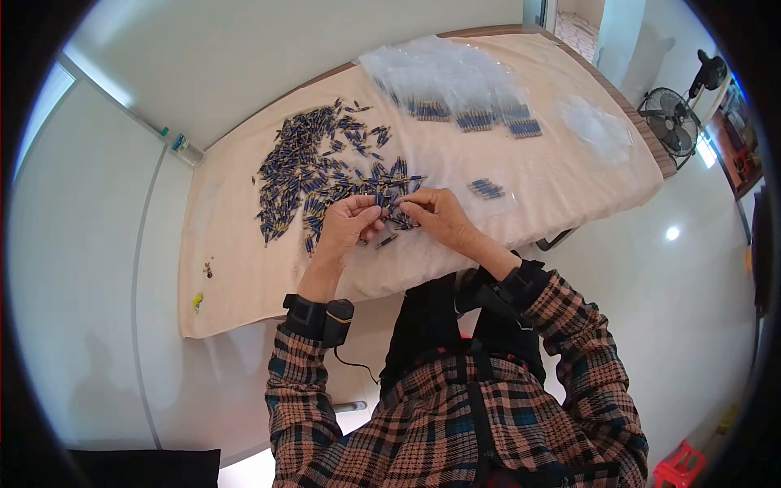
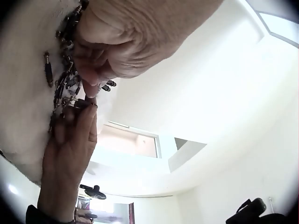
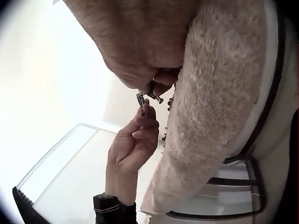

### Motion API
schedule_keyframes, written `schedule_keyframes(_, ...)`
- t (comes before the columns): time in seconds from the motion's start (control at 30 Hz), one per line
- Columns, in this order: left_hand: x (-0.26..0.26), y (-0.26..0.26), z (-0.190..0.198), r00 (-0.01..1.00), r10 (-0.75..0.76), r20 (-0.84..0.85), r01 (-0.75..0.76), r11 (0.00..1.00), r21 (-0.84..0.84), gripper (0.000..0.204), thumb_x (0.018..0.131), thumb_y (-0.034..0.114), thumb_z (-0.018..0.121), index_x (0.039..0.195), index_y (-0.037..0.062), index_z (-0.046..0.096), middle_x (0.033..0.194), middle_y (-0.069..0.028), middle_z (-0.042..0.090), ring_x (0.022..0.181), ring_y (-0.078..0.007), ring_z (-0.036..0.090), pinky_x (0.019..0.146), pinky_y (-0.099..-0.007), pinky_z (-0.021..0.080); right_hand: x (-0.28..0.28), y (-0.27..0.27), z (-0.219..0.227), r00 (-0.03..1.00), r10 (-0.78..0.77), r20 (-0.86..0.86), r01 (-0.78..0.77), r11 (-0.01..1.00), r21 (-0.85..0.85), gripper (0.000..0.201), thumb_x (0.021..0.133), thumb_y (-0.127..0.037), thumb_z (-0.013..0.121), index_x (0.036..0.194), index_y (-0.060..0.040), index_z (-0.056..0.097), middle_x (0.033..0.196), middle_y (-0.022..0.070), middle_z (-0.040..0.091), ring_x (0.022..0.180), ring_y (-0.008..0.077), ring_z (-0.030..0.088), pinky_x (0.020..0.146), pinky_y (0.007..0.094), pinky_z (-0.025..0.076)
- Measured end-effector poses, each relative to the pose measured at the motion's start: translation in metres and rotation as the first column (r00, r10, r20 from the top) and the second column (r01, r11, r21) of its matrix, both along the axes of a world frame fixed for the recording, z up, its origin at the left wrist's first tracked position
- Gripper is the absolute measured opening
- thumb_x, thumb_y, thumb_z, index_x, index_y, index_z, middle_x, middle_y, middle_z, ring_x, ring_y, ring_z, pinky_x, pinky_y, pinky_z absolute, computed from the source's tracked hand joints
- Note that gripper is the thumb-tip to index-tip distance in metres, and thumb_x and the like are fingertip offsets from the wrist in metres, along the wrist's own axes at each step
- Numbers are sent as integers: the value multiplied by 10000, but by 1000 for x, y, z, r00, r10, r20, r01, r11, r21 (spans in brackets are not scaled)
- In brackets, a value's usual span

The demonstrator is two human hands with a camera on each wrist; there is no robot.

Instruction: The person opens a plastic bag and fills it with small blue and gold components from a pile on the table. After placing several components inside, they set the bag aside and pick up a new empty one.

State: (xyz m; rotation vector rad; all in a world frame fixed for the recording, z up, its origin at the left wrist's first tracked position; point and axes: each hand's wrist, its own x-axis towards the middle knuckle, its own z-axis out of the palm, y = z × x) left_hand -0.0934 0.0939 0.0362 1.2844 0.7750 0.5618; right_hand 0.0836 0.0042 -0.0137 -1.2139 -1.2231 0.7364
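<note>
Small dark-blue and gold plugs, like audio jack plugs, lie in a wide heap (image 1: 301, 159) on the cloth-covered table. At the heap's near right end, my left hand (image 1: 348, 226) pinches one or more plugs (image 3: 140, 100) between thumb and fingers. Facing it closely, my right hand (image 1: 443, 218) pinches a plug (image 2: 81, 102) at its fingertips. The fingers partly hide what both hands hold. More loose plugs lie under and around the hands, including a single plug (image 2: 48, 70) apart on the cloth.
A clear bag (image 1: 486, 189) with a row of plugs lies right of my hands. Filled plastic bags (image 1: 447, 81) overlap at the back, and a pile of clear bags (image 1: 598, 130) lies far right. A bottle (image 1: 185, 150) stands by the left edge; a fan (image 1: 671, 122) stands beyond the table.
</note>
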Motion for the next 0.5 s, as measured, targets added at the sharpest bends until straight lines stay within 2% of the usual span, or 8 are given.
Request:
schedule_keyframes(0.03, 0, 0, -1, 1000, 13, 10, -13, 1000, -2, 117, 880, 58, 648, 978, 18, 598, 844, -104, 693, 592, -98, 597, 473, -198, 446, 0, -1, 1, 1000, 0, 0, 0, 1000, 0, 166, 895, -100, 632, 965, 36, 696, 738, 24, 651, 621, 66, 564, 561, 213, 452)
schedule_keyframes(0.13, 0, -3, -3, 999, 15, 36, -13, 999, -32, 135, 880, 55, 646, 1000, 13, 601, 878, -117, 697, 615, -107, 615, 482, -201, 460, 3, -4, 4, 975, 53, -215, -63, 997, -37, 190, 891, -112, 627, 981, 39, 698, 717, 34, 652, 611, 49, 542, 560, 223, 466)
schedule_keyframes(0.27, 2, -9, -3, 998, 24, 63, -20, 998, -66, 132, 882, 58, 644, 1001, 11, 609, 886, -115, 696, 614, -112, 617, 481, -203, 461, 5, -7, 11, 944, 83, -319, -103, 994, -47, 194, 901, -111, 619, 999, 39, 695, 716, 18, 641, 619, 43, 548, 568, 203, 464)
schedule_keyframes(0.43, 0, -5, -8, 999, -32, 27, 33, 999, -29, 115, 886, 65, 641, 981, 9, 606, 857, -94, 686, 593, -108, 605, 460, -202, 445, 9, -8, 13, 947, 100, -304, -121, 991, -51, 190, 904, -125, 625, 991, 31, 692, 711, 29, 648, 594, 52, 555, 534, 202, 465)
schedule_keyframes(0.5, 1, -8, -4, 999, -49, 20, 50, 998, -25, 117, 887, 69, 642, 979, 8, 603, 847, -88, 682, 585, -104, 601, 449, -200, 437, 12, -11, 18, 935, 108, -339, -158, 979, -125, 186, 902, -131, 632, 983, 28, 686, 724, 38, 658, 591, 60, 578, 504, 198, 468)
